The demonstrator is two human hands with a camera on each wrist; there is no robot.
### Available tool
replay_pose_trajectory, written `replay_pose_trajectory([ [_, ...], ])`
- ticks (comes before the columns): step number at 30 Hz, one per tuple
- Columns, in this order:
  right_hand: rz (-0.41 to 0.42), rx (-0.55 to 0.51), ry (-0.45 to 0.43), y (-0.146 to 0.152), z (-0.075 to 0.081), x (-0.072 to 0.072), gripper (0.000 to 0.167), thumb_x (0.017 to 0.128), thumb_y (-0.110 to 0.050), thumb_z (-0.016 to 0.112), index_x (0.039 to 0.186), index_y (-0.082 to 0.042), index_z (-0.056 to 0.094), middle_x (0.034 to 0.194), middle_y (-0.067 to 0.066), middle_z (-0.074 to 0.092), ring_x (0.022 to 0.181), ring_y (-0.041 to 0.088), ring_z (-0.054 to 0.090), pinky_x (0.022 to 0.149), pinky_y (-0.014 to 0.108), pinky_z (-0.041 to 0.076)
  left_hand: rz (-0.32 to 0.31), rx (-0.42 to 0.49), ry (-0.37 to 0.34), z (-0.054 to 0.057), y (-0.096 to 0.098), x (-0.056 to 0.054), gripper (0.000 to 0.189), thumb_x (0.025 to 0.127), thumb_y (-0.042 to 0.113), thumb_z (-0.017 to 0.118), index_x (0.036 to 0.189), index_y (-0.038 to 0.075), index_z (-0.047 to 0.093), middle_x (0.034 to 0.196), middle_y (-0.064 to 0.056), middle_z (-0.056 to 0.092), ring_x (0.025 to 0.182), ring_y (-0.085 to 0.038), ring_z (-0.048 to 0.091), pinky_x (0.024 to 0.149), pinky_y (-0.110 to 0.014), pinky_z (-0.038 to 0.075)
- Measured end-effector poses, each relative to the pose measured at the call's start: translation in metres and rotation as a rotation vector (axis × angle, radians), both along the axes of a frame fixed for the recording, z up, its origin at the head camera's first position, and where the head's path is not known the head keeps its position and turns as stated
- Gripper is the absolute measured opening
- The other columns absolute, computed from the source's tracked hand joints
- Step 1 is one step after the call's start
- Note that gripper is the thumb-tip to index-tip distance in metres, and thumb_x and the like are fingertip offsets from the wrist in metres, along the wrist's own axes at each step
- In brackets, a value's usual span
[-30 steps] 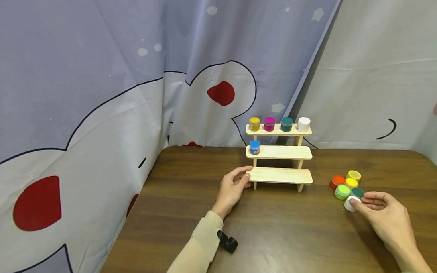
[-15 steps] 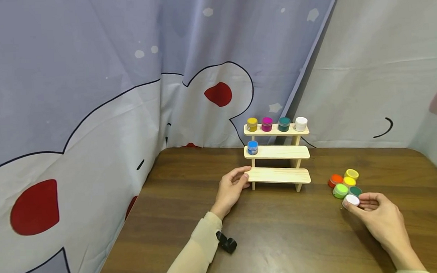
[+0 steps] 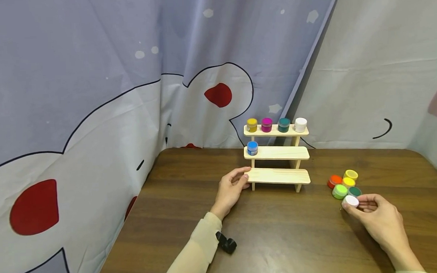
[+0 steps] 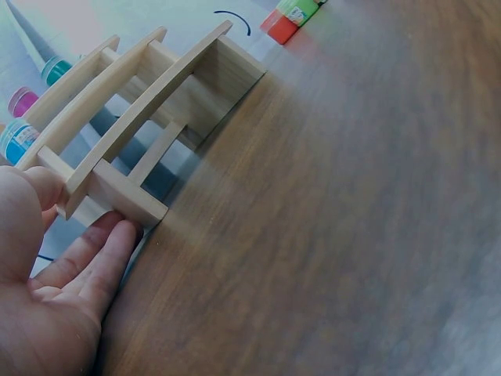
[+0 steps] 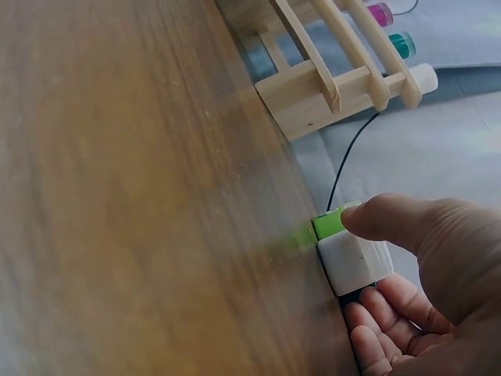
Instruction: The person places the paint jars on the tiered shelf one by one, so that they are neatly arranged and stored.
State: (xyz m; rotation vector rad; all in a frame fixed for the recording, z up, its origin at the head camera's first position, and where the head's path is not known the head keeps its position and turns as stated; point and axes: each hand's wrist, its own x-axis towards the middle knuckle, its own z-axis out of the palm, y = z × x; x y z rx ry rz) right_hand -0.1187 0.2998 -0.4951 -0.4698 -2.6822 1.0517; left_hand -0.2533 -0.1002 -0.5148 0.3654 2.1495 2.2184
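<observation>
My left hand (image 3: 232,189) grips the left end of the lowest shelf of a three-tier wooden stand (image 3: 277,175). In the left wrist view its thumb lies at the shelf's end and its fingers (image 4: 109,262) touch the side support. Over at the right, my right hand (image 3: 382,221) pinches a white paint jar (image 3: 351,201) between thumb and fingers, low at the table. Close behind that jar stand a light green jar (image 3: 340,191), a dark green jar (image 3: 355,191), a red jar (image 3: 335,181) and two yellow jars (image 3: 348,182).
On the top shelf stand an ochre jar (image 3: 252,125), a magenta jar (image 3: 266,125), a teal jar (image 3: 284,125) and another white jar (image 3: 300,124). A blue jar (image 3: 252,148) is at the left of the middle shelf. Patterned curtain (image 3: 188,113) hangs behind the brown table (image 3: 279,230).
The whole head view has shifted slightly left. The white jar in my right hand shows more of its lid now. My left hand keeps its place on the stand.
</observation>
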Motion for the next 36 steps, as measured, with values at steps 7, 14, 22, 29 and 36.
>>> replay_pose_trajectory([
  [7, -0.002, -0.002, 0.0, -0.0001, -0.0003, 0.0001, 0.066, 0.095, -0.052, 0.089, 0.13, 0.0, 0.069, 0.117, 0.02, 0.08, 0.077, -0.017, 0.057, 0.064, 0.008, 0.043, 0.003, -0.004, 0.0, -0.0015, 0.0001, -0.0005, 0.027, 0.114, 0.013, 0.067, 0.138, 0.011, 0.078, 0.14, -0.017, 0.073, 0.12, -0.026, 0.077, 0.099, -0.037, 0.068],
  [14, 0.005, -0.001, -0.001, -0.0004, -0.0008, -0.0003, 0.066, 0.096, -0.051, 0.088, 0.13, 0.001, 0.068, 0.118, 0.022, 0.08, 0.078, -0.017, 0.056, 0.064, 0.008, 0.045, 0.002, -0.004, -0.005, -0.0012, -0.0011, -0.0002, 0.027, 0.113, 0.013, 0.068, 0.138, 0.012, 0.078, 0.141, -0.018, 0.073, 0.12, -0.027, 0.076, 0.1, -0.038, 0.068],
  [22, 0.008, -0.009, 0.005, -0.0004, -0.0008, 0.0006, 0.065, 0.096, -0.049, 0.088, 0.131, 0.001, 0.068, 0.118, 0.022, 0.079, 0.078, -0.018, 0.056, 0.064, 0.008, 0.046, -0.006, -0.005, -0.001, 0.0003, -0.0009, 0.0005, 0.028, 0.113, 0.013, 0.068, 0.139, 0.012, 0.078, 0.142, -0.017, 0.072, 0.121, -0.027, 0.076, 0.1, -0.038, 0.068],
  [29, 0.011, -0.004, 0.011, -0.0001, -0.0007, -0.0002, 0.064, 0.096, -0.048, 0.089, 0.13, 0.002, 0.068, 0.117, 0.023, 0.079, 0.078, -0.017, 0.055, 0.063, 0.008, 0.047, -0.002, -0.004, 0.002, -0.0005, -0.0005, -0.0012, 0.028, 0.113, 0.013, 0.068, 0.139, 0.012, 0.078, 0.142, -0.017, 0.072, 0.121, -0.027, 0.076, 0.099, -0.035, 0.068],
  [36, 0.018, 0.003, 0.015, 0.0003, -0.001, 0.001, 0.062, 0.096, -0.046, 0.089, 0.13, 0.001, 0.068, 0.116, 0.021, 0.08, 0.078, -0.019, 0.055, 0.064, 0.008, 0.046, 0.006, -0.014, 0.007, 0.0, 0.0002, 0.0, 0.028, 0.113, 0.011, 0.067, 0.139, 0.01, 0.078, 0.141, -0.016, 0.073, 0.119, -0.026, 0.076, 0.099, -0.038, 0.068],
])
